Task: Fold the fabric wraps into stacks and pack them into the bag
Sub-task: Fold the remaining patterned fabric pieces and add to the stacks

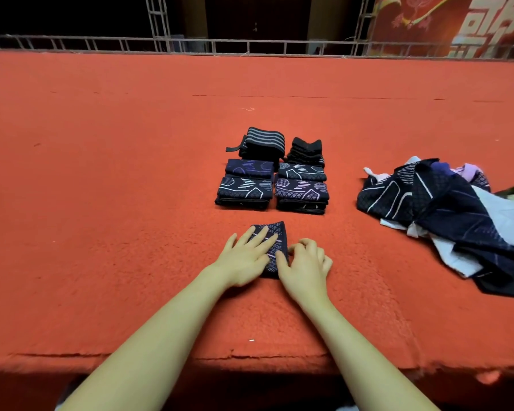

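Two hands on a folded wrap (275, 243): left hand (245, 256) fingers flat, right hand (304, 266) fingers pinching its edge.

Both bare forearms reach forward from the near edge, angling in toward each other until the hands nearly meet. The left hand (245, 258) lies flat, palm down, its fingers straight and slightly spread, pressing on the folded wrap (275, 247) beneath them. The right hand (304, 266) sits just beside it, knuckles raised, fingers curled under and thumb tucked in, pinching the wrap's edge.
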`<control>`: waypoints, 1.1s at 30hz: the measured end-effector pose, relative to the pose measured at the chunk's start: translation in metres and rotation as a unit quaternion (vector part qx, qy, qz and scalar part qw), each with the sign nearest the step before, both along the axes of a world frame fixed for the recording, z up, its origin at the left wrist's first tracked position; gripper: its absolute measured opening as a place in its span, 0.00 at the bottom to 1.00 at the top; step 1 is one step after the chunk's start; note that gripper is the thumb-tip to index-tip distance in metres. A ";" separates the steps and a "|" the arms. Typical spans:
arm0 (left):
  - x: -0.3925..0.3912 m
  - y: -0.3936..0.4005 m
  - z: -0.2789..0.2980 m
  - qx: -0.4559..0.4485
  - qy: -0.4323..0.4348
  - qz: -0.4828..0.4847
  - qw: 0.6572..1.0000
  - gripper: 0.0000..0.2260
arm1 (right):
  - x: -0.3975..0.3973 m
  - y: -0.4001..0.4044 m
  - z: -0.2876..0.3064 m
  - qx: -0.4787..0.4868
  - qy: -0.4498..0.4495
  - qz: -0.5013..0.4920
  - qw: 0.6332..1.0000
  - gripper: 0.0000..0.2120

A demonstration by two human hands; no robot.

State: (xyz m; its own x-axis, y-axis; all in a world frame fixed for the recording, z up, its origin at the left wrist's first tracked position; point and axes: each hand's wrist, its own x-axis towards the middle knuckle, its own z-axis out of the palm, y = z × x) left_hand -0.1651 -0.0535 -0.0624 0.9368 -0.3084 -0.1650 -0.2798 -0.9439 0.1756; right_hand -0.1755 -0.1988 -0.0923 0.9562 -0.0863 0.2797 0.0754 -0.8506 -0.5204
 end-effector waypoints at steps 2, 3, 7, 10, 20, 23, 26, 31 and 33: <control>0.001 0.000 -0.001 -0.016 -0.002 0.006 1.000 0.23 | 0.000 0.000 0.000 -0.021 0.014 0.008 1.000 0.18; 0.000 0.000 -0.001 -0.028 -0.008 0.009 1.000 0.23 | 0.001 0.000 0.001 -0.019 0.021 0.011 1.000 0.17; 0.001 0.002 0.003 -0.128 -0.075 0.027 0.989 0.24 | 0.004 -0.001 0.007 0.040 0.023 0.035 0.998 0.12; 0.002 0.007 0.011 -0.154 -0.153 0.020 0.976 0.23 | 0.005 0.001 0.012 0.117 -0.024 0.071 0.990 0.08; 0.030 0.031 0.023 -0.110 -0.370 -0.033 0.922 0.18 | 0.036 0.000 0.044 0.134 -0.189 0.157 0.960 0.08; 0.032 0.039 0.018 -0.102 -0.402 -0.032 0.909 0.15 | 0.047 0.001 0.047 0.092 -0.212 0.171 0.958 0.08; 0.028 0.041 0.019 -0.132 -0.446 -0.036 0.885 0.12 | 0.051 -0.001 0.050 0.047 -0.251 0.180 0.950 0.08; 0.047 0.060 0.011 -0.121 -0.538 -0.029 0.834 0.06 | 0.078 0.025 0.049 0.005 -0.261 0.196 0.945 0.09; 0.051 0.065 0.005 -0.071 -0.522 -0.054 0.848 0.03 | 0.081 0.027 0.045 -0.033 -0.233 0.222 0.946 0.09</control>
State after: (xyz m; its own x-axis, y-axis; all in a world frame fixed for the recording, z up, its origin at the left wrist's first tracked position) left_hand -0.1138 0.0115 -0.0569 0.5139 -0.3492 0.7836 -0.4364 -0.8928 -0.1117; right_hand -0.0944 -0.1715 -0.0476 0.6661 0.3265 0.6706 0.6404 -0.7112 -0.2898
